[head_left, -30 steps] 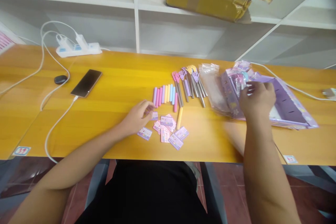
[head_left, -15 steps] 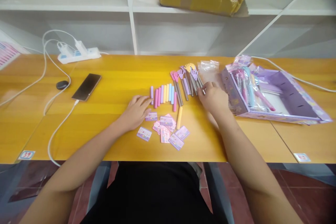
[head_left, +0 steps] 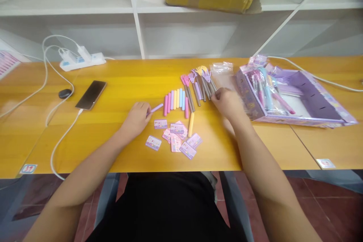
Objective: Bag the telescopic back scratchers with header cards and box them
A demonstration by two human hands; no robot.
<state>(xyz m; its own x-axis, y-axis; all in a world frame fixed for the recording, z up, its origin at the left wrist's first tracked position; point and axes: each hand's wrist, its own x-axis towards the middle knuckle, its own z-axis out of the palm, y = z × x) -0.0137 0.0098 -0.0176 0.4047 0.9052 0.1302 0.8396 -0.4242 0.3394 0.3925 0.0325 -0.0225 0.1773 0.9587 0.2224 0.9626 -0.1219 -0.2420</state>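
While the left hand (head_left: 137,118) held a purple tube (head_left: 157,108) midway between front and back edges of the desk (head_left: 127,79), we found the right hand (head_left: 227,102) at the metal rods (head_left: 206,90), grip unclear.

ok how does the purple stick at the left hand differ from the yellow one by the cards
The purple stick is in the left hand, while the yellow stick lies on the table. The purple stick slants mostly sideways; the yellow stick runs nearly front to back. Both are slim.
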